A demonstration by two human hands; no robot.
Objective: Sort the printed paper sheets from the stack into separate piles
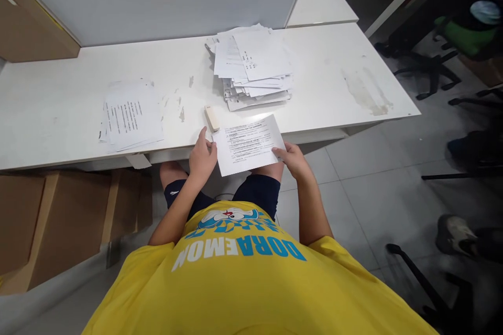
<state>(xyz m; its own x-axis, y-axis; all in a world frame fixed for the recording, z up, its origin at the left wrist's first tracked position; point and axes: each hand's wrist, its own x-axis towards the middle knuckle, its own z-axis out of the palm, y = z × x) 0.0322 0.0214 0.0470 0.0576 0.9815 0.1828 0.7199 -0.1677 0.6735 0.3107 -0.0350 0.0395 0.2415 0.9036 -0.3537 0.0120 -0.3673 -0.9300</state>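
A printed sheet of paper [251, 145] is held tilted at the desk's front edge, above my lap. My right hand [295, 161] pinches its right edge, thumb on top. My left hand [203, 157] is at the sheet's left edge, with the index finger stretched out and apart from the thumb; whether it touches the paper is hard to see. Just beyond those fingers lies a small cream oblong object [211, 118], perhaps a stapler. Behind the sheet rises an uneven stack of papers [257, 70]. A lower pile of printed sheets [128, 118] lies to the left.
The white desk [322, 70] has stained, worn patches. A grey partition [165, 0] stands along its back, with a cardboard box [37, 18] at the left. More cardboard boxes [70, 225] sit below the desk. Office chairs [432, 57] are on the tiled floor to the right.
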